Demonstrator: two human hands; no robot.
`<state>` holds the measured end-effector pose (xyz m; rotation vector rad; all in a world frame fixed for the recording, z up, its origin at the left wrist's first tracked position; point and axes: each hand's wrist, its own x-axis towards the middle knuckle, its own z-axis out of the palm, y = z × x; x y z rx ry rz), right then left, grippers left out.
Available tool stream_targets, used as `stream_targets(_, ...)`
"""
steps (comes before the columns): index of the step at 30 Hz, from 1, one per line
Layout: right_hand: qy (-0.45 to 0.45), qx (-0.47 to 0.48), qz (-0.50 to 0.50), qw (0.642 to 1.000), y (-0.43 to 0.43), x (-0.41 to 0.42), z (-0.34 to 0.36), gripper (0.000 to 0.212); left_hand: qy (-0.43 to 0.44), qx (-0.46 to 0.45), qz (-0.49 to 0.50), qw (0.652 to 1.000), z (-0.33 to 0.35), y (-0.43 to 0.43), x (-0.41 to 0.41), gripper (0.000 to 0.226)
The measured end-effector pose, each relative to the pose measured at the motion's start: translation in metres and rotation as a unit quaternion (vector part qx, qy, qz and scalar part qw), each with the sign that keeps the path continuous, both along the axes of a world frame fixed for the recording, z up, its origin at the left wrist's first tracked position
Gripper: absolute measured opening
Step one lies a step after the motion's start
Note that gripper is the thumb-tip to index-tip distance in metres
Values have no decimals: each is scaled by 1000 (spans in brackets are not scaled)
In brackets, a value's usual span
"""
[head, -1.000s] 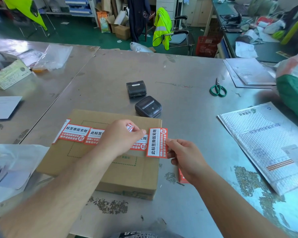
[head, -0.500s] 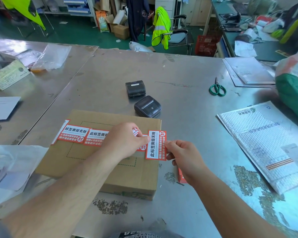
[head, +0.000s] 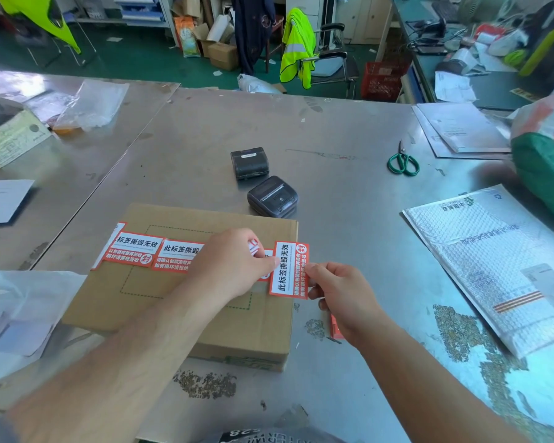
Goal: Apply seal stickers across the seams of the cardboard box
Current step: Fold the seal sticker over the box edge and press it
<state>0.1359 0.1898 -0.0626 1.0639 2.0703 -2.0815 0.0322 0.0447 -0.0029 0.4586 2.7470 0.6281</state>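
left of the cardboard box (head: 147,298), a crumpled clear plastic sheet (head: 20,314) lies on the steel table (head: 333,139), touching the box's left side. the box sits flat in front of me. across its top, starting at its left edge, two applied stickers (head: 135,251) run in a row, red with white panels. my left hand (head: 234,263) rests knuckles up on the box top, right of its centre. its fingers are curled and its thumb tip closes on the left edge of the loose seal sticker (head: 288,270). a red-and-white scrap (head: 253,247) peeks out between the fingers. the loose sticker is turned crosswise to the row and straddles the box's right edge. i cannot tell whether it is pressed down. just right of the box, my right hand (head: 343,295) pinches the sticker's right edge between thumb and forefinger. beyond the box's far edge sit two black label printers (head: 272,198). well right of the box lie green scissors (head: 403,161) and a bubble mailer (head: 493,260).
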Motion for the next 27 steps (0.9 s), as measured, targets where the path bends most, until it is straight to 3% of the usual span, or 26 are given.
stream_targets(8,9,-65,-1,998,3,-2,-9,26,34,16,-79,996,-5,-1,3,8)
stream_targets(16,25,-150,31,988,-1,-3,-20,31,-2,-4,-152,988,-3,-12,-1,46)
stream_targets(27,29,-222,61,973,-10,7,-43,44,-12,3,-169,985,-9,-13,-6,53)
